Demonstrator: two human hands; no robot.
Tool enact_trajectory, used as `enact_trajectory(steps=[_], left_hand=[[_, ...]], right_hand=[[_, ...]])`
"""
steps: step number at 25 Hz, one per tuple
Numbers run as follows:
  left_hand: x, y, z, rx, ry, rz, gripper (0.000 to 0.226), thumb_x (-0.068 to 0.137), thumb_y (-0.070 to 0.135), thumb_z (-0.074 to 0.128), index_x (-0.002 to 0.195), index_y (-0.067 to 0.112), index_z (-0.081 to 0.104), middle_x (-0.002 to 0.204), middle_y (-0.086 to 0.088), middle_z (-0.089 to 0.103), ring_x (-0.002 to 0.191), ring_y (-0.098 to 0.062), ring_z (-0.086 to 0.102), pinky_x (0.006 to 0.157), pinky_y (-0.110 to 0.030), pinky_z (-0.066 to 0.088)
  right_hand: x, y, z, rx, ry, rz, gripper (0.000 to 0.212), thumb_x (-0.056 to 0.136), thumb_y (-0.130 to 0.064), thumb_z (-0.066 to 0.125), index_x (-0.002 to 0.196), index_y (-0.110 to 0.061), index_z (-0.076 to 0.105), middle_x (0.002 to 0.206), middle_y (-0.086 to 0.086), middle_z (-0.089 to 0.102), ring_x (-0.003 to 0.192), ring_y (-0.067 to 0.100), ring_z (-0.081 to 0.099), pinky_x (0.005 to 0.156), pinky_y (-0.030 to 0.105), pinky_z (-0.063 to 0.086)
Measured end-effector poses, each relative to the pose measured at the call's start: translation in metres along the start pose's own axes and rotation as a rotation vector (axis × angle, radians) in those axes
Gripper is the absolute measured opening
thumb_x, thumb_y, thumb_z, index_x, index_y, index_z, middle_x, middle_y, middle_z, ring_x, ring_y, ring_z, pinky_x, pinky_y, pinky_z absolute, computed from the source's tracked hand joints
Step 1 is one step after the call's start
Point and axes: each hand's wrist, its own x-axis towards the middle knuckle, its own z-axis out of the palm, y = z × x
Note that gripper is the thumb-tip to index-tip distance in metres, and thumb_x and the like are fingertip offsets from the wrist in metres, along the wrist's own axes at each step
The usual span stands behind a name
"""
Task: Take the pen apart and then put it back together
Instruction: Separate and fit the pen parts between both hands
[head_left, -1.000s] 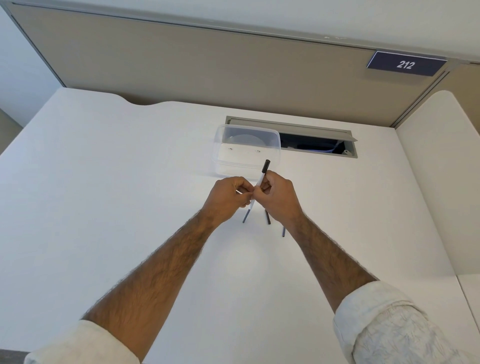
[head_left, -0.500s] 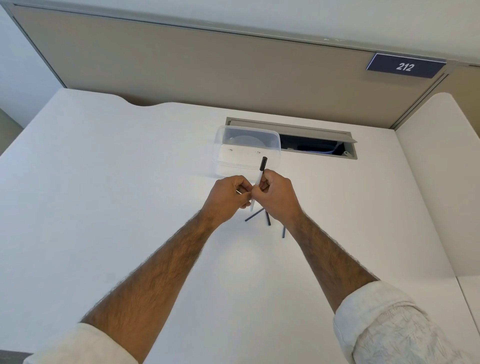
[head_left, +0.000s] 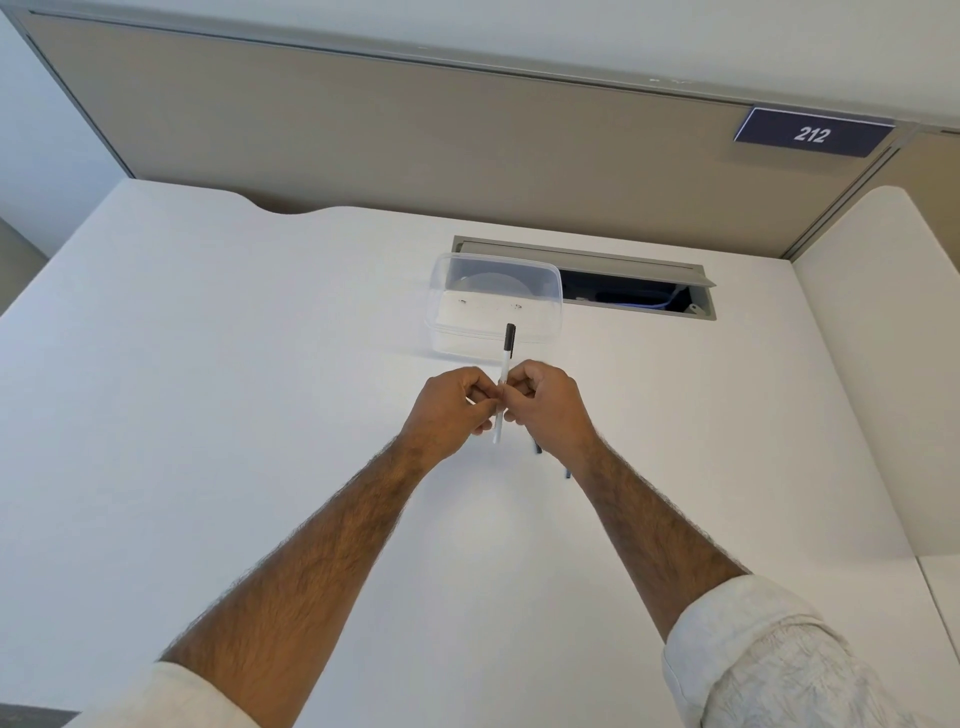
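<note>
Nearest, rolled pale sleeves (head_left: 753, 649) give way to bare forearms that meet over the white desk (head_left: 208, 415). Beside the right wrist, at about six o'clock of that hand, two short dark pieces (head_left: 537, 448) lie on the surface (pen parts or spare sticks, I cannot tell; the wrist hides most of them). Next, the left hand (head_left: 454, 402) and right hand (head_left: 548, 400) both pinch the pen (head_left: 504, 366) with curled fingers, knuckles almost touching. Its white barrel stands upright between them, above the desk, black cap on at the twelve o'clock end. By my reading the pen looks whole, so either the taking apart is barely begun or the rebuilding is nearly done. Beyond, at twelve o'clock, sits a clear tub (head_left: 493, 306), with a cable hatch (head_left: 639, 296) at one o'clock.
</note>
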Motion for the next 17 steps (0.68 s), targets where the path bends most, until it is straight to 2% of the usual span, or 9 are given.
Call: enact_trajectory(steps=[2,8,11,14,17], left_hand=[[-0.007,-0.007,0.002,-0.030,0.006,-0.038,0.003,0.090,0.013,0.074,0.093,0.013,0.073,0.083,-0.003,0.076,0.063,-0.013,0.074,0.066,-0.030,0.065],[-0.030,-0.039,0.006,-0.051,0.065,-0.156,0.002,0.090,0.015,0.074,0.092,0.015,0.076,0.076,0.003,0.076,0.064,-0.017,0.074,0.062,-0.031,0.064],[-0.032,-0.053,0.001,-0.036,0.113,-0.215,0.006,0.092,0.017,0.072,0.092,0.015,0.078,0.078,0.003,0.078,0.064,-0.018,0.073,0.061,-0.030,0.063],[-0.029,-0.063,-0.007,-0.023,0.166,-0.266,0.008,0.092,0.017,0.071,0.088,0.013,0.077,0.078,-0.001,0.078,0.062,-0.016,0.070,0.065,-0.037,0.065],[-0.025,-0.071,-0.015,0.003,0.201,-0.293,0.011,0.091,0.019,0.073,0.082,0.013,0.075,0.076,-0.003,0.078,0.059,-0.016,0.069,0.067,-0.041,0.065]], right_hand=[[-0.007,0.004,0.006,0.065,0.007,0.061,0.009,0.087,-0.014,0.071,0.086,-0.005,0.069,0.076,0.010,0.077,0.057,0.012,0.068,0.056,0.024,0.053],[-0.021,0.020,0.038,0.106,-0.017,0.184,0.008,0.090,-0.010,0.067,0.087,-0.005,0.072,0.077,0.009,0.077,0.054,0.009,0.067,0.052,0.021,0.051],[-0.020,0.023,0.059,0.128,-0.033,0.252,0.009,0.091,-0.007,0.063,0.092,-0.005,0.072,0.083,0.010,0.077,0.057,0.012,0.066,0.055,0.024,0.054],[-0.018,0.021,0.080,0.160,-0.019,0.306,0.010,0.089,-0.005,0.061,0.088,-0.002,0.071,0.079,0.010,0.077,0.056,0.014,0.066,0.059,0.031,0.056],[-0.015,0.018,0.096,0.181,-0.011,0.334,0.012,0.087,-0.002,0.058,0.088,0.004,0.069,0.077,0.010,0.076,0.055,0.015,0.065,0.058,0.032,0.057]])
